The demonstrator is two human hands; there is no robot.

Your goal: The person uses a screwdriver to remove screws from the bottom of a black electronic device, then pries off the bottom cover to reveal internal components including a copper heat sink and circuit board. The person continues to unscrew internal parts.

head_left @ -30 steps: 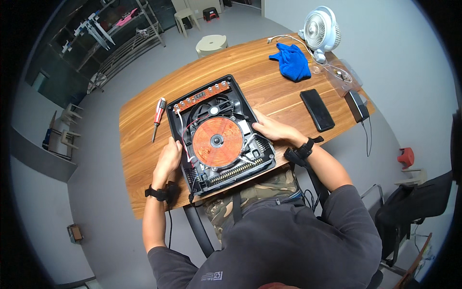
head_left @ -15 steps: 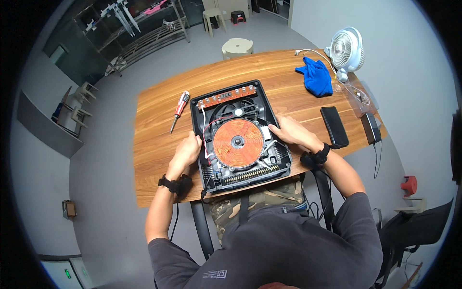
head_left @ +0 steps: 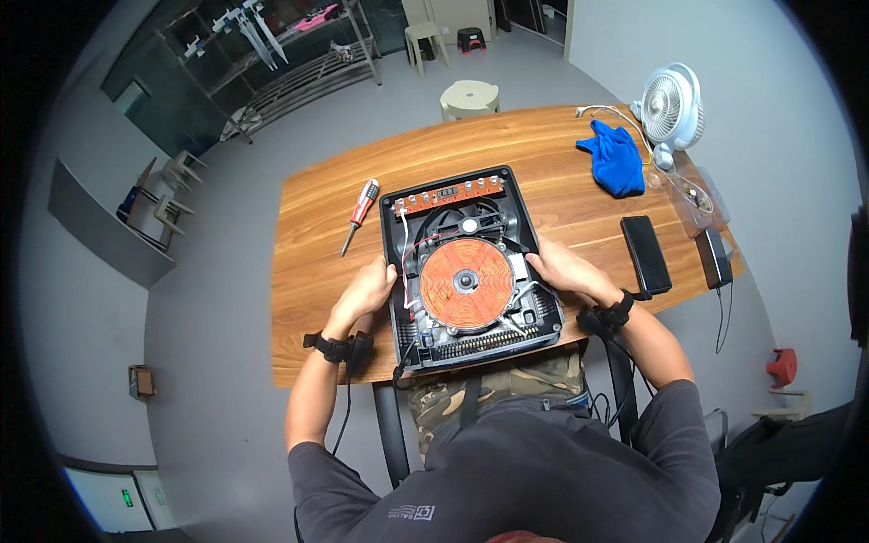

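An opened induction cooker (head_left: 466, 310) lies on the wooden table in front of me, its round copper coil and inner parts showing. A strip-shaped orange circuit board (head_left: 450, 195) runs along its far end, with a black fan beside the coil. My left hand (head_left: 369, 285) is closed on the left side of the black casing, fingers curled. On the opposite side my right hand (head_left: 563, 268) grips the edge, thumb on top and the other fingers partly hidden. A red and white screwdriver (head_left: 361, 214) lies beyond my left hand, apart from the cooker.
To the right lie a black phone (head_left: 645, 254) and a black box-shaped device (head_left: 714, 257) with a cable. Farther back are a blue cloth (head_left: 615, 160), a white fan (head_left: 668, 107) and a clear plastic tray (head_left: 688, 201). A stool (head_left: 470, 98) stands behind the table.
The whole view has shifted, so everything appears slightly lower and farther right. Both hands stay on the cooker's sides, and the cooker shows no clear movement on the table.
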